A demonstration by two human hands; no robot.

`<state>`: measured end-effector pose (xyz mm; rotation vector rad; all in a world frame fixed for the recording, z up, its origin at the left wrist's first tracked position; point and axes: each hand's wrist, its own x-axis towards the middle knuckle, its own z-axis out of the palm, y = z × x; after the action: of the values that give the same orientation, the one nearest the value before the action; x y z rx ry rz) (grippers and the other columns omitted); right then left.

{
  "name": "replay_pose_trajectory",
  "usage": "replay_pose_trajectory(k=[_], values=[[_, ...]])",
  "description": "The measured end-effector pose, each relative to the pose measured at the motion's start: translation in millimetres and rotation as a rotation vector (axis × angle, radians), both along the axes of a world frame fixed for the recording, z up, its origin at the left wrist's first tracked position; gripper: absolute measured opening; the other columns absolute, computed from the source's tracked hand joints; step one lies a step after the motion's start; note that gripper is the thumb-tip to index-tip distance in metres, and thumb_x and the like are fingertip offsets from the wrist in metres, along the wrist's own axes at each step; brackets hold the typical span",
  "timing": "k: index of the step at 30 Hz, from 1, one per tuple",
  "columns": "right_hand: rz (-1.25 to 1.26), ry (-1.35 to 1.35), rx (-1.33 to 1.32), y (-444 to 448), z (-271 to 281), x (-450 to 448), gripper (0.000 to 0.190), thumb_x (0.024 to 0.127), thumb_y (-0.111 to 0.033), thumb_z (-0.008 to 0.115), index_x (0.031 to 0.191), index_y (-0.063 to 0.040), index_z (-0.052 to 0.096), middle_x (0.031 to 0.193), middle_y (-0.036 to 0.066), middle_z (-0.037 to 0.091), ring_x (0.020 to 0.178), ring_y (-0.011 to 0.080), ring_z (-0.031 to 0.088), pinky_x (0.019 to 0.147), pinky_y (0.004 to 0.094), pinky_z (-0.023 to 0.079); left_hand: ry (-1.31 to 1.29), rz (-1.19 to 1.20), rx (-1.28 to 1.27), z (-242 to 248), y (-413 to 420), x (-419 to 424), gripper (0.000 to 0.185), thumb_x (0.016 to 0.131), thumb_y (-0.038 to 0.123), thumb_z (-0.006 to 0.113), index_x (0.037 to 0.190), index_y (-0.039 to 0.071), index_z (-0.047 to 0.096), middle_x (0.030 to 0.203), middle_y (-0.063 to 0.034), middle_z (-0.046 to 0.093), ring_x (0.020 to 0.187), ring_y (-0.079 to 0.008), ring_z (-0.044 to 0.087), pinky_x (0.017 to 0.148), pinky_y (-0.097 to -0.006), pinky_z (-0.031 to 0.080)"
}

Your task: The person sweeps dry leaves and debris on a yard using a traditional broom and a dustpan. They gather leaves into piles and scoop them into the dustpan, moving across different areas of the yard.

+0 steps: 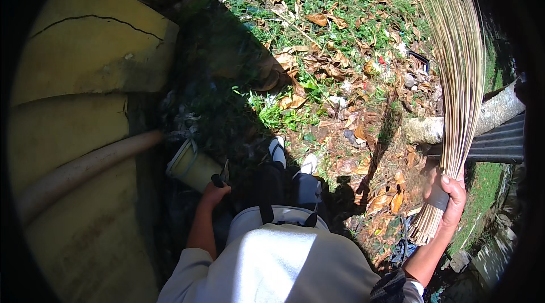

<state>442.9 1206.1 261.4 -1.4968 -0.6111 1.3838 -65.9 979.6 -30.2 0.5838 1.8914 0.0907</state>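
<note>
A stick broom of thin dry ribs [457,86] stands up from my right hand [454,201], its loose ends fanning out toward the top. The palm and thumb close around its grey-bound base, and the cut butt ends stick out below. At my left side, in shade, my left hand [216,194] grips a hand tool [220,178] with a dark handle and a pointed metal end; its exact kind is hard to make out. Just beyond that hand, a pale plastic bucket [198,171] lies on its side.
A cracked yellow wall [93,60] with a pipe [89,167] along it rises on the left. Dry leaves [336,69] and bits of litter cover the grass ahead. To the right lie a pale log [425,130] and a corrugated sheet [498,143].
</note>
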Motion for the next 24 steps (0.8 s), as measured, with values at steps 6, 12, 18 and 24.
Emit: replay_pose_trajectory(k=[6,12,18,24], values=[[0.367,0.511,-0.561,43.2,-177.1,-135.6,0.020,0.085,-0.012,0.060,0.101,0.000,0.054,0.080,0.016,0.063,0.060,0.0244,0.062,0.051,0.0361,0.053,0.056,0.090,0.034,-2.1,-19.1,-8.6,0.019,0.069,0.022,0.076,0.073,0.005,0.069,0.072,-0.0052,0.069,0.071,-0.0175,0.066,0.069,-0.0352,0.050],[0.476,0.649,-0.696,73.7,-322.5,-223.1,0.019,0.086,-0.017,0.057,0.095,-0.002,0.051,0.069,0.013,0.058,0.055,0.0219,0.057,0.044,0.0319,0.046,0.054,0.169,0.001,-5.1,-34.9,-7.9,0.018,0.069,0.018,0.077,0.076,0.005,0.068,0.080,-0.0058,0.069,0.077,-0.0170,0.065,0.072,-0.0348,0.050],[0.129,0.580,-0.474,98.1,-360.2,-160.3,0.018,0.088,-0.017,0.054,0.093,0.000,0.052,0.067,0.014,0.059,0.054,0.0228,0.057,0.040,0.0322,0.045,-0.013,0.241,-0.062,-9.7,-47.6,-6.7,0.020,0.071,0.020,0.077,0.081,0.005,0.068,0.082,-0.0044,0.068,0.077,-0.0166,0.064,0.072,-0.0351,0.049],[0.097,0.402,-0.381,17.9,-289.0,-179.2,0.042,0.079,0.000,0.059,0.117,-0.007,0.044,0.077,0.012,0.060,0.057,0.0239,0.061,0.050,0.0382,0.054,-0.039,0.241,-0.061,-14.8,-51.6,-7.0,0.018,0.072,0.018,0.076,0.080,0.004,0.068,0.081,-0.0044,0.069,0.077,-0.0164,0.064,0.071,-0.0351,0.049]])
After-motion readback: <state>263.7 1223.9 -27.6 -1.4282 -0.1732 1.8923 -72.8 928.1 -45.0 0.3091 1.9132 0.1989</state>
